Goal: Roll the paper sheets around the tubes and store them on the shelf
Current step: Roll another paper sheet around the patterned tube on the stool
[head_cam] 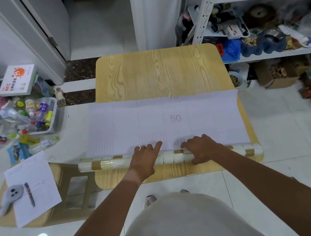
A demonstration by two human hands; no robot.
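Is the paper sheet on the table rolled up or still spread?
Mostly spread: the paper sheet lies flat; only its near edge meets the tube.

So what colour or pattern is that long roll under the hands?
The roll shows a white, cream and tan-brown block pattern, glossy; seen in the head view.
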